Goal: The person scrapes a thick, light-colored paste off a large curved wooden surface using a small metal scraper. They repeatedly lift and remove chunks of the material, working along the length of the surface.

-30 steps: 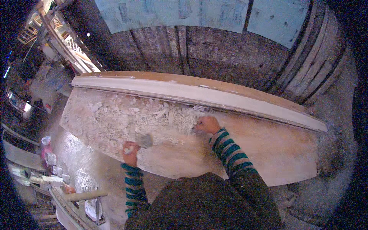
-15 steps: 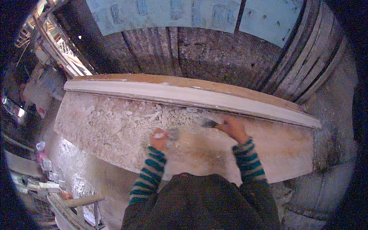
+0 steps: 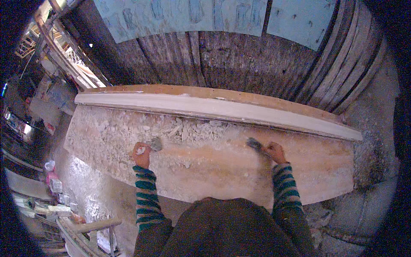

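My left hand point(image 3: 141, 155) is closed around the handle of a scraper-like tool with a greyish head point(image 3: 156, 144), resting among plaster crumbs. In my right hand point(image 3: 275, 152) is a brush-like tool with a dark, flat head point(image 3: 253, 143), angled toward the far left. Blur hides both tools' exact shapes. Beneath both hands lies a long wooden board point(image 3: 209, 171). Broken plaster pieces point(image 3: 186, 128) are heaped along its far side and scattered over its left part. Behind them runs a long white plaster moulding strip point(image 3: 205, 105) on a wooden edge.
A dark, weathered wall point(image 3: 244, 60) with pale blue panels point(image 3: 197, 17) above stands behind the board. Curved wooden planks point(image 3: 342, 64) lean at the right. At the lower left are a wooden frame point(image 3: 96, 225) and a white-dusted floor patch point(image 3: 81, 175).
My left hand has moved left with its tool, uncovering a smoother strip of board. My right hand has shifted slightly right and nearer me. Both hands keep their tools.
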### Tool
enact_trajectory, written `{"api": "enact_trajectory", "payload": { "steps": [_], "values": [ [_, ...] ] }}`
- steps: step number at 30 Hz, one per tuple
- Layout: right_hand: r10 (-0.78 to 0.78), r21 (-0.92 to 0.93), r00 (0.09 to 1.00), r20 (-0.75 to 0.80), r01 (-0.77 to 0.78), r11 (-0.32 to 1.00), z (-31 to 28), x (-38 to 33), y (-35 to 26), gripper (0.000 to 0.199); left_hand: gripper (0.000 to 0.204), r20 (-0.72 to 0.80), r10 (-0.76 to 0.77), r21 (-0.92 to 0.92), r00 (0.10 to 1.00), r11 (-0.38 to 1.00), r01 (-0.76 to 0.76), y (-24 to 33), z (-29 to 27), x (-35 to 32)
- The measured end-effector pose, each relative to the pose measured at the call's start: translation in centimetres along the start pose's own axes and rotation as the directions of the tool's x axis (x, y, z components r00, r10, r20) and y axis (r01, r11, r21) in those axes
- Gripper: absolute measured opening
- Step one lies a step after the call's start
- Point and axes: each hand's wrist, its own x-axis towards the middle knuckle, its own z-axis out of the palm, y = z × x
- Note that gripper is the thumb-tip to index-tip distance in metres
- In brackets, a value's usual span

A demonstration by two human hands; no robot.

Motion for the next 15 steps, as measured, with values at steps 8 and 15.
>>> {"api": "enact_trajectory", "payload": {
  "steps": [8,15],
  "values": [
    [-0.358,0.088,0.874,0.328,0.349,0.933,8.3,4.9,-15.4,0.040,0.019,0.086,-0.201,-0.314,0.976,0.924,0.218,3.6,1.8,-7.8],
    [-0.607,-0.201,0.755,0.248,0.653,0.730,8.9,3.5,-26.2,0.032,0.013,0.373,-0.327,-0.224,0.868,0.876,0.426,5.6,6.7,-12.4]
  ]
}}
